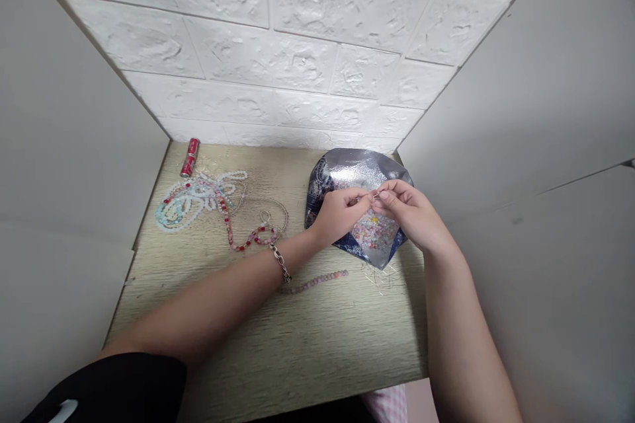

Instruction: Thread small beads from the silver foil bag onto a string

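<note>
A fine strand, too thin to make out clearly and with a tiny metallic glint at its tip, is pinched between the left hand and the right hand. Beneath it, toward the far right of the wooden tabletop, lies a crumpled silver-and-navy foil pouch, open, its hollow filled with tiny multicoloured beads.

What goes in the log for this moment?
Left hand: pinching small silver metal piece | Right hand: pinching it | Under hands: silver-blue foil pouch of mixed beads | Nearby: red cylindrical spool; pink bead strand
</note>
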`<state>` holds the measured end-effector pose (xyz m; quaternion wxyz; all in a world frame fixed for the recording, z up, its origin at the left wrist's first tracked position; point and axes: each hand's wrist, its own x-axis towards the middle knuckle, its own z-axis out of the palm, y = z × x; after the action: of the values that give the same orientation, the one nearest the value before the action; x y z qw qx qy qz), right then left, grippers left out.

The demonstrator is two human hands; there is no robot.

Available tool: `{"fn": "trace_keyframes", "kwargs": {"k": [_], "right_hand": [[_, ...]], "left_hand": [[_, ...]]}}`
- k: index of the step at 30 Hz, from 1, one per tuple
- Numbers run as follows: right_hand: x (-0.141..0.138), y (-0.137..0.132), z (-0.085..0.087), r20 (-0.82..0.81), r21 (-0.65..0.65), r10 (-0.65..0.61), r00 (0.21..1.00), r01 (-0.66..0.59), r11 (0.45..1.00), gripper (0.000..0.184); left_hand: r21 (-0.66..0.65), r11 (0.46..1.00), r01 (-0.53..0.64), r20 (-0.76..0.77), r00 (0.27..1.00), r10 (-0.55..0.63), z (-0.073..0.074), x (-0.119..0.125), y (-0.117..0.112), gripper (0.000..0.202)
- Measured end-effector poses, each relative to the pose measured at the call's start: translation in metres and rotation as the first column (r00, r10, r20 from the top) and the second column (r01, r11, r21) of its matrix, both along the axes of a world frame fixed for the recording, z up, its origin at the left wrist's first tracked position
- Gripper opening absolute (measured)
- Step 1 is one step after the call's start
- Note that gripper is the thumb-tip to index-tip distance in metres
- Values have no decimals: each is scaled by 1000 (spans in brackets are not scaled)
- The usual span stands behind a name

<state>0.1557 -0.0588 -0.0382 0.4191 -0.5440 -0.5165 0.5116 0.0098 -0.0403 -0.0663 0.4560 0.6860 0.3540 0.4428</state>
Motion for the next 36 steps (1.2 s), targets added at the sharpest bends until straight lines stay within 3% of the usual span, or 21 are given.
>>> {"fn": "trace_keyframes", "kwargs": {"k": [36], "right_hand": [[-2, -1, -1, -48, -25, 2, 999, -3, 1000, 18]], "left_hand": [[-25, 1000, -9, 4, 1000, 9, -4, 1, 2, 27]]}}
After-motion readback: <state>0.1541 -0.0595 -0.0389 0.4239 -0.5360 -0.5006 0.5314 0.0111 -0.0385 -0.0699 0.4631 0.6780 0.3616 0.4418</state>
